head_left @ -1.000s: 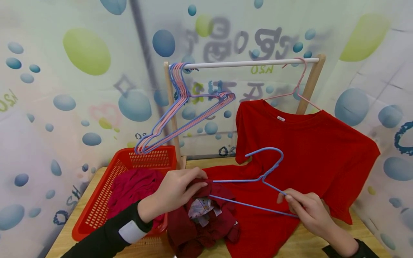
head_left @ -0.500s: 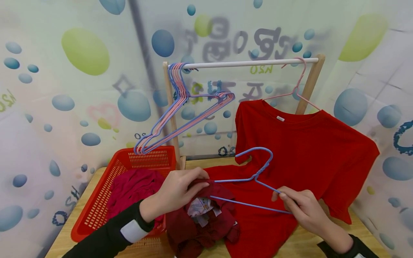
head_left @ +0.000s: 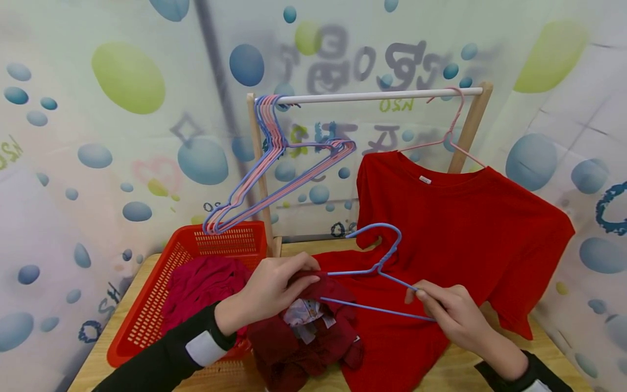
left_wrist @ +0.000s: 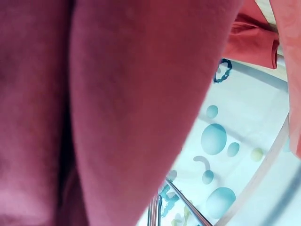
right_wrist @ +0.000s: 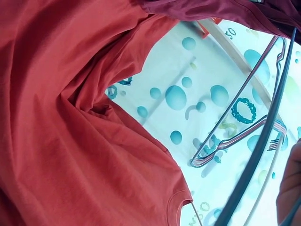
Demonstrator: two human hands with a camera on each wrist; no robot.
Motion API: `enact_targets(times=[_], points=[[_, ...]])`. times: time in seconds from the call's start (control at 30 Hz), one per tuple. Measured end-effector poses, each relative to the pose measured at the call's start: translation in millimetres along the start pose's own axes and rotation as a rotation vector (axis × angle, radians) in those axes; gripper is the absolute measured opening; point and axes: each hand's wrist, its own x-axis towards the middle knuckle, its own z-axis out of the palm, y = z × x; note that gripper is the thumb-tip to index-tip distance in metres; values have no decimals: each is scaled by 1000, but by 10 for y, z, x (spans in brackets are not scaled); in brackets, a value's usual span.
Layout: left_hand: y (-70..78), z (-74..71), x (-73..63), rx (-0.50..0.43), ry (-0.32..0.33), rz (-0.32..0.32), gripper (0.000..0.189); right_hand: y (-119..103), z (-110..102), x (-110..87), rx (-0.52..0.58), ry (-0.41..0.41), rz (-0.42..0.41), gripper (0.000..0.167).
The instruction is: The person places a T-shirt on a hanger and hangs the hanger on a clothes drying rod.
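In the head view my left hand (head_left: 274, 288) pinches the edge of a dark red garment (head_left: 279, 348), bunched on the table with a pale lining and tags showing. A blue hanger (head_left: 387, 258) has its left end inside that garment, hidden from sight. My right hand (head_left: 453, 313) grips the hanger's right arm, its hook pointing up and left. Dark red cloth (left_wrist: 141, 84) fills much of the left wrist view, where no hand shows. The right wrist view has the blue hanger (right_wrist: 263, 136) close up and part of my right hand (right_wrist: 289, 183) at the edge.
A red T-shirt (head_left: 455, 218) hangs by a pink hanger (head_left: 421, 146) from the white rail (head_left: 343, 98), its lower part lying on the table (head_left: 303, 249). Several blue and pink hangers (head_left: 274, 158) bunch at the rail's left. A red basket (head_left: 142, 305) holds crimson cloth (head_left: 206, 288).
My right hand has pushed the blue hanger leftward, so its hook is nearer the left hand and more of its left end is inside the dark red garment. My left hand shifted slightly right.
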Motion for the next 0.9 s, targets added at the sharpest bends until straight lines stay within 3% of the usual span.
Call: enact_targets(times=[0.37,0.9], points=[[32,26,48,-29,-5,9,14,-26,23,50,-25,-1,-8,36],[100,32,111,-21,-57,-43,12,-111,15,94,-37,-65,77,41]])
